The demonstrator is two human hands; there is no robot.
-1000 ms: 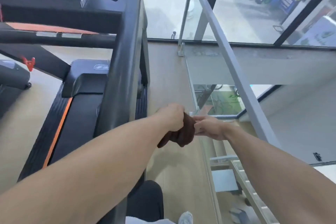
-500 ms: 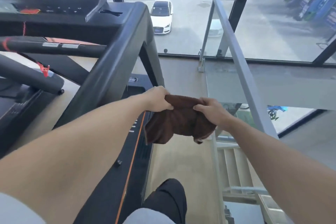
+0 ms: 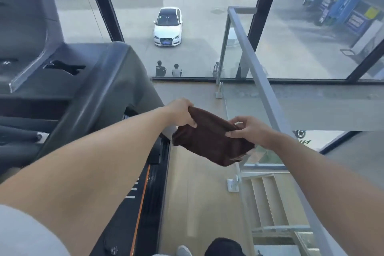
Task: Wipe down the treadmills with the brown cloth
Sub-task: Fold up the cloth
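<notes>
Compared with half a second earlier, my hands stand farther apart and the brown cloth (image 3: 209,137) is drawn out wider between them; a second ago it was only a small bunched wad where the two hands met. The view has also tilted upward, so more of the street beyond the window shows, with a white car (image 3: 168,26) in the upper centre.

The cloth now hangs in mid-air at the centre of the frame, above the wooden floor (image 3: 199,183) and just right of the treadmill (image 3: 87,93), which it does not touch. Its long axis runs diagonally, from upper left at my left hand (image 3: 181,112) down to lower right past my right hand (image 3: 247,129).

My left grip is curled over the cloth's upper left end, thumb beneath the edge. My right grip pinches the top edge near the lower right end between thumb and fingers.

The cloth is dark brown, soft and folded double, with a slack lower edge sagging below both hands and a crumpled corner at lower right, in front of the grey handrail (image 3: 259,81).
</notes>
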